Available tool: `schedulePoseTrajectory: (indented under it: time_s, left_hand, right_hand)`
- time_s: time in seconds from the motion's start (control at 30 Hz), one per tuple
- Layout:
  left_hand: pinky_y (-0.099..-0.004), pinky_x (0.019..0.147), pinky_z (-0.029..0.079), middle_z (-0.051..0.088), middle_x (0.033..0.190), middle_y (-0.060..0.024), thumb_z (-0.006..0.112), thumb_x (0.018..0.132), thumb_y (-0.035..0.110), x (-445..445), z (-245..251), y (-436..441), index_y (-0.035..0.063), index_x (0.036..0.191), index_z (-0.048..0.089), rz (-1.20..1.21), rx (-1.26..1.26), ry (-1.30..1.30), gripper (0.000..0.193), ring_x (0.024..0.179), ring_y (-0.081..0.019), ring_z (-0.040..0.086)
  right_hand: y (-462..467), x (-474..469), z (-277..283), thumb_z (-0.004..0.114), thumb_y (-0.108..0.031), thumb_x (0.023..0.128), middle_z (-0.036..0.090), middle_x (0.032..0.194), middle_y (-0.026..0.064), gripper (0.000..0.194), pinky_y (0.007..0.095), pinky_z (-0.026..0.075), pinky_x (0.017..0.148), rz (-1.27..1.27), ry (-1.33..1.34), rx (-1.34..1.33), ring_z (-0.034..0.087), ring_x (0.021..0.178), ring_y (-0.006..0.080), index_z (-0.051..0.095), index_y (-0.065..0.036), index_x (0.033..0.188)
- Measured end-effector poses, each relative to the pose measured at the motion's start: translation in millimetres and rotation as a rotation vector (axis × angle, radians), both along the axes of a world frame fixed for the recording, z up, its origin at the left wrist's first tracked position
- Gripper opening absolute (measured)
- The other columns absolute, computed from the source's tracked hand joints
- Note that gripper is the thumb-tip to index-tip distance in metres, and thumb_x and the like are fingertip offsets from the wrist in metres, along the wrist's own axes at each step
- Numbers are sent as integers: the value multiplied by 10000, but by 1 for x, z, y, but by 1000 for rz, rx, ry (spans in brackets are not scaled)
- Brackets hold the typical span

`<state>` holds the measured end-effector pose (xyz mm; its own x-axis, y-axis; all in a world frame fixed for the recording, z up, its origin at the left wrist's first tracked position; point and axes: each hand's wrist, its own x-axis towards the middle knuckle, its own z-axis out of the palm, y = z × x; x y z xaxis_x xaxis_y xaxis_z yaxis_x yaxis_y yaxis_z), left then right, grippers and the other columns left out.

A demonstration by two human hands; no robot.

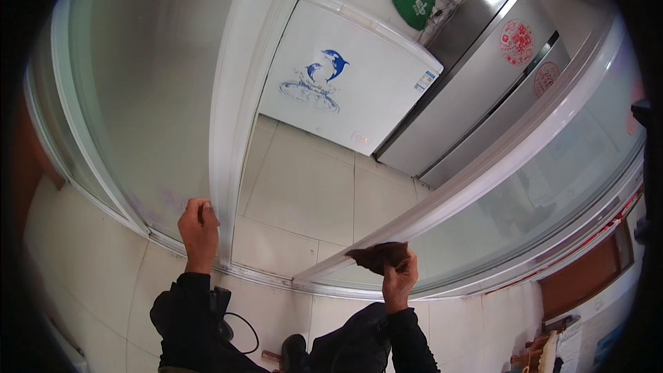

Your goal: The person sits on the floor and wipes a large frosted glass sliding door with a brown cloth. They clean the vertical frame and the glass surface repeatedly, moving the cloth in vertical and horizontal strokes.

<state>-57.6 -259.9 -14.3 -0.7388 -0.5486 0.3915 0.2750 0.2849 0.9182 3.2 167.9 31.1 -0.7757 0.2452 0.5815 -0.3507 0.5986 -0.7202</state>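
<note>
My right hand (400,278) grips a dark brown cloth (380,257), which lies against the white frame of the right glass door panel (445,204). My left hand (199,228) has its fingers curled beside the white frame of the left door panel (233,114); no object shows in it. Whether those fingers touch the frame is unclear. Between the two panels is an opening with a tiled floor (300,186) beyond it. A white floor track (264,275) runs under the panels, in front of my feet.
Past the opening stand a white chest freezer (362,93) with dolphin pictures and a grey refrigerator (466,88) with red round stickers. A green bag (416,2) hangs on the wall. At right are a brown door (585,274) and some wooden items (533,352). A black cable (254,326) loops near my left arm.
</note>
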Motion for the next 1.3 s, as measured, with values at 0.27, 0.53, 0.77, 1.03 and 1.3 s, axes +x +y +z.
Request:
schedulePoseTrajectory:
  time_s: [0.27,0.53,0.77,1.03,1.3]
  left_hand:
    - [-283,580,455,578,701,-17,566,1050,102,1,5,3,10,976,611,-27,75,-29,126,608,-94,572]
    - [-278,594,461,584,711,-20,560,1055,103,1,2,3,15,971,605,-44,135,-8,129,617,-92,572]
    - [-274,634,488,596,734,-13,566,1072,129,2,-3,1,20,997,605,-105,136,-28,138,662,-93,593]
    - [-313,602,485,611,700,-53,592,1051,114,-3,-3,12,31,952,634,-57,38,-30,136,600,-142,581]
    - [-312,599,524,664,719,-69,610,1030,80,-2,3,21,16,989,641,-52,-119,67,82,607,-142,644]
  right_hand:
    - [-4,-1,-26,673,105,889,671,1164,99,491,317,528,973,74,-5,-174,672,1064,177,540,-15,1346]
    - [-5,5,-38,695,55,955,668,1172,74,387,311,507,1000,-8,-161,-48,639,1095,153,543,-18,1303]
    - [-3,-2,-46,785,67,818,673,1109,97,498,324,542,928,-20,-101,-121,677,1018,186,577,-14,1263]
    - [3,-3,-53,710,119,806,650,1127,85,501,344,524,982,48,9,-74,660,1049,198,579,-25,1267]
    - [6,-4,-56,647,123,875,643,1271,111,482,396,472,1112,43,-101,-94,623,1199,236,561,-9,1330]
